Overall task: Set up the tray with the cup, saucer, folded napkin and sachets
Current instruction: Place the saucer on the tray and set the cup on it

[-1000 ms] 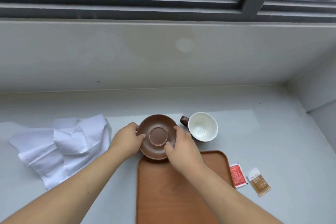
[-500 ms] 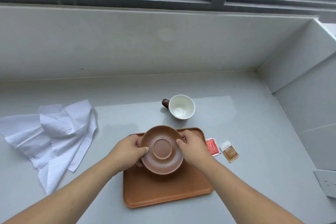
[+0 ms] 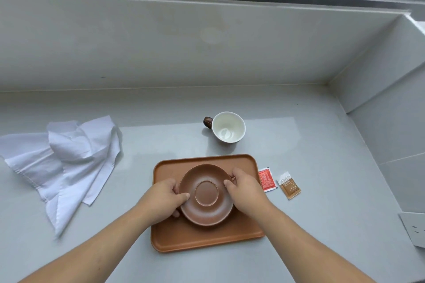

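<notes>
Left hand (image 3: 164, 200) and right hand (image 3: 245, 187) grip the saucer (image 3: 207, 194) by its rims over the tray (image 3: 207, 240). Remaining: cup (image 3: 227, 127) far of tray, unfolded napkin (image 3: 66, 156) left, sachets (image 3: 278, 182) right on the surface (image 3: 310, 145).

Print on your red sachet (image 3: 266, 179) too small to read, white header lettering on your brown sachet (image 3: 288, 185) blurred, nothing else lettered.

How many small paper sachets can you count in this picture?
2. The red paper sachet lies against the brown tray's right edge; the tan paper sachet lies just right of it. None seems hidden.
</notes>
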